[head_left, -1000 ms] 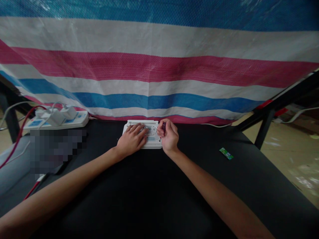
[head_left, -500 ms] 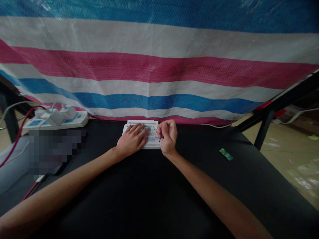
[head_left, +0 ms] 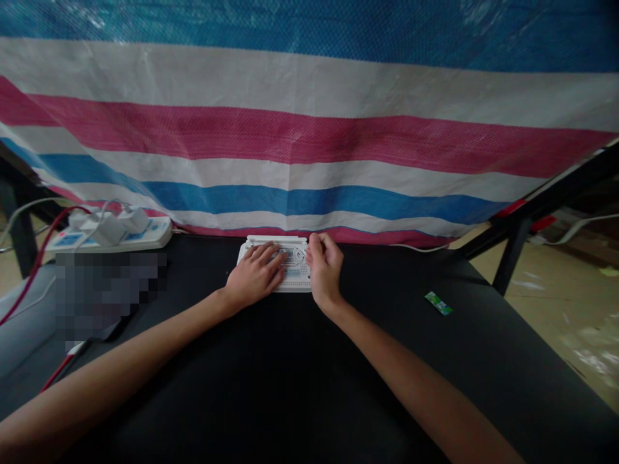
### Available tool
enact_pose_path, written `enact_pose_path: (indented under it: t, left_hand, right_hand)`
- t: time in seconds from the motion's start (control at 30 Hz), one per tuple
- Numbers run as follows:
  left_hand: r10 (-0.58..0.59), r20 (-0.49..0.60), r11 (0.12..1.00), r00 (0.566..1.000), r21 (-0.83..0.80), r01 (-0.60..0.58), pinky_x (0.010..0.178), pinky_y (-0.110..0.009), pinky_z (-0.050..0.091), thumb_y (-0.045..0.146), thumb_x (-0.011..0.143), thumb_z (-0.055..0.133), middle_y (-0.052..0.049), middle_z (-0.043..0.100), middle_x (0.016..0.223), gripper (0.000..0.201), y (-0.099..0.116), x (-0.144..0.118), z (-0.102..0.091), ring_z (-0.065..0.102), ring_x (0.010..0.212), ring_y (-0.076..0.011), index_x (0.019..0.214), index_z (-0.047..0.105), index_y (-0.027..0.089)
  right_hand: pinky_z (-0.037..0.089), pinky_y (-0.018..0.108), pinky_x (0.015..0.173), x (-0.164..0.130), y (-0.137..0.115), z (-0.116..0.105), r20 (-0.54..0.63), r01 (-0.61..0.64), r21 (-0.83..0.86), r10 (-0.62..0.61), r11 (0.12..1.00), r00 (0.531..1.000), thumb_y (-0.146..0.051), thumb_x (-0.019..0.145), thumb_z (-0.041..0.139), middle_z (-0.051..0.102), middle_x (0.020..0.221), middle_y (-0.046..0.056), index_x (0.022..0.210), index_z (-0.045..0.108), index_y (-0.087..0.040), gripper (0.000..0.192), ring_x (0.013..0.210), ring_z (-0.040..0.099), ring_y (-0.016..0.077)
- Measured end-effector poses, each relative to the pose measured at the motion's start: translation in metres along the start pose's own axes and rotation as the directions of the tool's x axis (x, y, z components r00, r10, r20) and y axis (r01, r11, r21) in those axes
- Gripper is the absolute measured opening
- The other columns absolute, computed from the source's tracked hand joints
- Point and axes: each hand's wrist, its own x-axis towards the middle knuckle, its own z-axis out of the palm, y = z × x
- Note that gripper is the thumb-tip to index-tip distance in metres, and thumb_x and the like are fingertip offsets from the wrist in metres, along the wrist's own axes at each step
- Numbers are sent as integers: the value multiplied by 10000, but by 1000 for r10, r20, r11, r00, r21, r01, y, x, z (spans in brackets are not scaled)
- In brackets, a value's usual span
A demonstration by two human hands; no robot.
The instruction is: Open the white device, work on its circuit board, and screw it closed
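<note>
A white, flat, rectangular plastic piece (head_left: 294, 282) lies at the far side of the black table, with printed marks, small holes and a raised white strip along its back edge. My left hand (head_left: 257, 274) lies palm down across its left part, fingers stretched out and slightly apart. At its right end is my right hand (head_left: 327, 270), closed with the fingers curled in and the thumb up against them. What it pinches, if anything, is hidden by the hand. The piece's left part and right edge are covered by my hands.
A white power strip (head_left: 153, 233) with plugged-in adapters stands at the left, near a blurred-out dark device (head_left: 109, 293) and a red cable (head_left: 36, 265). A small green packet (head_left: 438, 303) lies on the table (head_left: 271, 380) at right. A striped sheet (head_left: 290, 138) hangs behind.
My right hand has turned slightly, its thumb now higher and its curled fingers less visible. My left hand stays on the white piece. The whole view has shifted slightly.
</note>
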Motion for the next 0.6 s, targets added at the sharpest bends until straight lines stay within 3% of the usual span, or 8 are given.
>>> enact_pose_path:
  t: [0.07,0.13,0.23,0.3,0.33,0.43,0.6]
  left_hand:
    - [-4,-5,1000,1000,-13,4,1045,-484,437,362,1008,404,-158,596,1348,403,0,0,0,540,1263,-309,1288,605,153]
    - [-4,0,1000,1000,-21,4,1045,-492,436,359,1007,409,-159,590,1355,401,0,0,0,537,1268,-312,1294,601,156]
    - [-2,5,1000,1000,-26,2,1042,-503,436,359,1007,407,-163,586,1357,406,0,0,0,531,1273,-320,1302,595,154]
    - [-4,2,999,1000,-41,4,1041,-506,436,359,1007,403,-161,592,1349,405,0,0,0,529,1275,-318,1302,594,157]
    - [-5,-1,999,1000,-49,5,1041,-505,435,358,1006,403,-158,594,1346,402,0,0,0,529,1276,-315,1301,594,162]
    - [-8,-1,999,1000,-43,8,1043,-496,433,354,1006,408,-153,592,1348,395,-1,0,0,529,1273,-310,1297,596,166]
    - [3,5,1000,1000,3,-3,1038,-478,433,366,1015,383,-150,588,1352,407,-1,0,0,537,1256,-308,1296,594,161]
  right_hand:
    - [217,216,412,8,-2,-1,36,-80,47,78,996,996,-528,868,607,327,526,-82,622,398,-210,454,447,280,64]
    - [163,218,383,16,-5,-4,163,-188,117,168,975,972,-530,820,662,287,478,-95,565,371,-210,502,401,223,49]
    - [122,219,369,28,-10,-13,481,-366,166,248,916,841,-523,774,708,252,434,-110,523,359,-209,532,362,175,36]
    - [131,218,369,34,-12,-20,604,-432,178,249,884,757,-517,773,707,228,420,-118,519,367,-209,524,349,164,36]
    - [135,216,370,36,-13,-23,632,-444,187,239,876,737,-504,781,700,217,420,-122,533,384,-208,498,348,159,38]
    - [129,209,380,34,-11,-26,624,-429,256,191,867,758,-441,803,672,202,447,-130,641,446,-212,360,364,136,48]
    - [135,217,407,14,-2,-16,385,-236,289,113,928,916,-419,841,631,269,496,-111,746,447,-229,281,413,178,70]
